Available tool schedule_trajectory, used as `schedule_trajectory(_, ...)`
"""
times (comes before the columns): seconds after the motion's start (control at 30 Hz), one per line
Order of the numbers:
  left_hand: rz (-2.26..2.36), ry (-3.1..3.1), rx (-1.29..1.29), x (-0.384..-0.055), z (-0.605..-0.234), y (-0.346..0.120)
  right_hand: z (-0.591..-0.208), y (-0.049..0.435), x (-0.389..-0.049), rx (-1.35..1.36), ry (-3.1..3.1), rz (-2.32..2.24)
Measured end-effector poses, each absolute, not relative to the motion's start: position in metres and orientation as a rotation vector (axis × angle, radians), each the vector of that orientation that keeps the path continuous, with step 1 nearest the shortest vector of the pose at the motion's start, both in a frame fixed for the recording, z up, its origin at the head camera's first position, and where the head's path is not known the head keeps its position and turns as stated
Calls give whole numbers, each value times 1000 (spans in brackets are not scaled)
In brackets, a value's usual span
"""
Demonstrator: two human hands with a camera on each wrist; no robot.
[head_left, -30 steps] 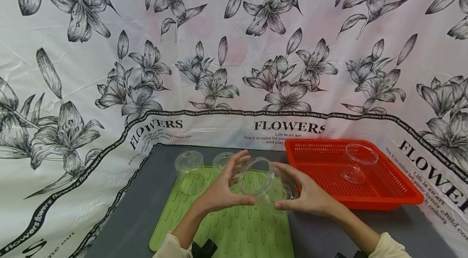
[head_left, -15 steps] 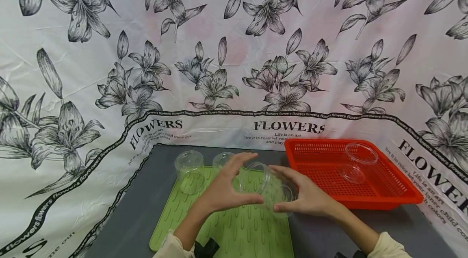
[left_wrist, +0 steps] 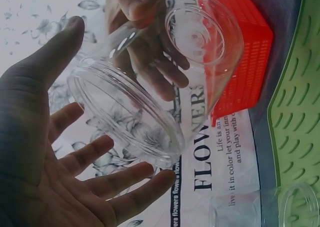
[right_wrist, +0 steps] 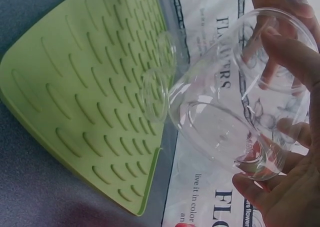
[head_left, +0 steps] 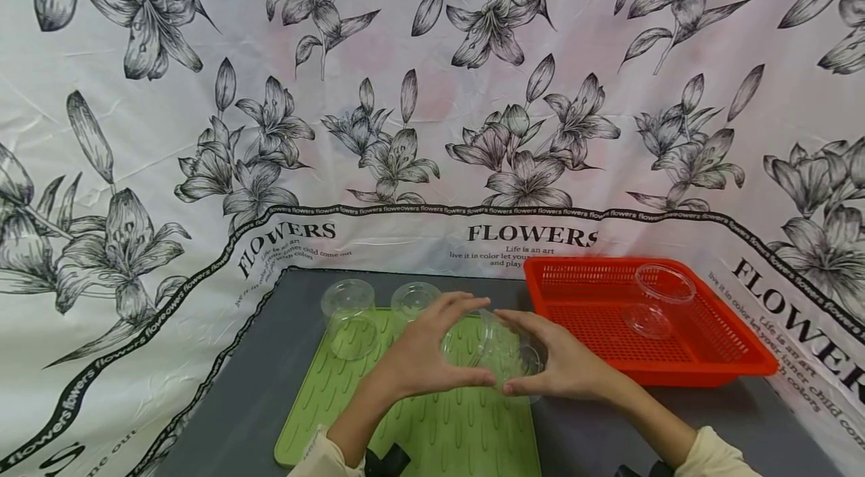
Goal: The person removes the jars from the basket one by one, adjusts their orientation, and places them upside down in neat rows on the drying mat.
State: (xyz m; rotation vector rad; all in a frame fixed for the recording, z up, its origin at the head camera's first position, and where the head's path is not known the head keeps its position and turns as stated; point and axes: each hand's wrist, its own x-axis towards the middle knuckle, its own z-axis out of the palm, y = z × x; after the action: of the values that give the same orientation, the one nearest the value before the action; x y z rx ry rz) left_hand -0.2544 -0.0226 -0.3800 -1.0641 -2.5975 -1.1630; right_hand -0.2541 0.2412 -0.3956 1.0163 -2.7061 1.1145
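Note:
A clear plastic jar (head_left: 498, 349), round-mouthed with a threaded rim, is held tilted above the green mat. My right hand (head_left: 571, 363) grips it near its base, thumb on the near side and fingers across the far side. Beside the mouth is my left hand (head_left: 426, 358), thumb and fingers spread around the rim. In the left wrist view those fingers reach out nearly straight, fingertips right at the threaded rim of the jar (left_wrist: 135, 112). From the right wrist the base of the jar (right_wrist: 215, 122) faces the camera, with the right thumb over its wall.
Two more clear jars (head_left: 353, 327) (head_left: 415, 300) stand at the mat's far left edge. The green ridged mat (head_left: 466, 436) lies on a dark grey table (head_left: 233, 394). At right is a red perforated basket (head_left: 703, 375) containing another clear jar (head_left: 665, 285). A flower-print cloth hangs behind.
My left hand has moved right, toward my right hand, and covers more of the jar's mouth. The jar stays in my right hand and has turned slightly.

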Motion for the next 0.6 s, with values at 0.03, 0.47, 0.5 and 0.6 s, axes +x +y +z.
schedule_trajectory(0.03,-1142,-2597,-1070,-254,-380,-22,-395,241,-254,1012,-2708,1108)
schedule_trajectory(0.47,-1042,-2647,-1112,-252,-381,-21,-396,240,-251,966,-2719,1080)
schedule_trajectory(0.5,-1044,-2646,-1117,-252,-381,-21,-396,240,-251,958,-2721,1077)
schedule_trajectory(0.6,-1053,-2638,-1132,-253,-382,-21,-395,241,-250,944,-2731,1072)
